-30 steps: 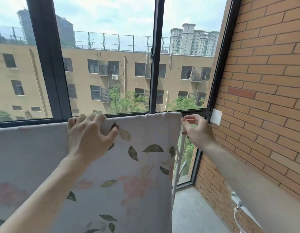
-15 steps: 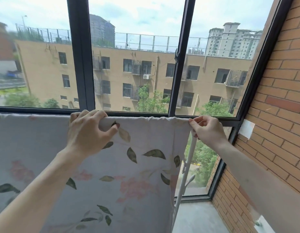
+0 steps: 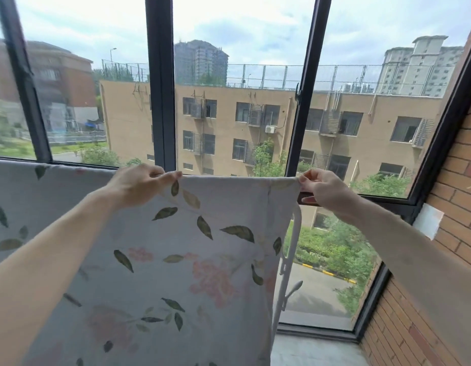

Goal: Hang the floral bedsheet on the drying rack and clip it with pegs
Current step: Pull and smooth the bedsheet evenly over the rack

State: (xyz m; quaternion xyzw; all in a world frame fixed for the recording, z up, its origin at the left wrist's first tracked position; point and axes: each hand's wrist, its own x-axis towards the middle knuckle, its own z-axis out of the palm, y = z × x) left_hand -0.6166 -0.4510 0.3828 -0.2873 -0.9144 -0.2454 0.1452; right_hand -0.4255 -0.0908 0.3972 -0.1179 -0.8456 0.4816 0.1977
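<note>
Head view: left hand (image 3: 138,184) and right hand (image 3: 322,190) now pinching bedsheet (image 3: 192,260) top edge, previously draped over.

Floral bedsheet (image 3: 176,260) pale lilac-white with dark green leaves and faded pink blossoms, drying rack (image 3: 292,260) white at right of centre, window frame (image 3: 160,83) dark grey, brick wall (image 3: 450,233) orange-brown at right edge, building outside (image 3: 255,122) tan

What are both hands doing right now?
Left hand: pinching the floral bedsheet top edge.
Right hand: pinching the sheet's top right corner.
</note>
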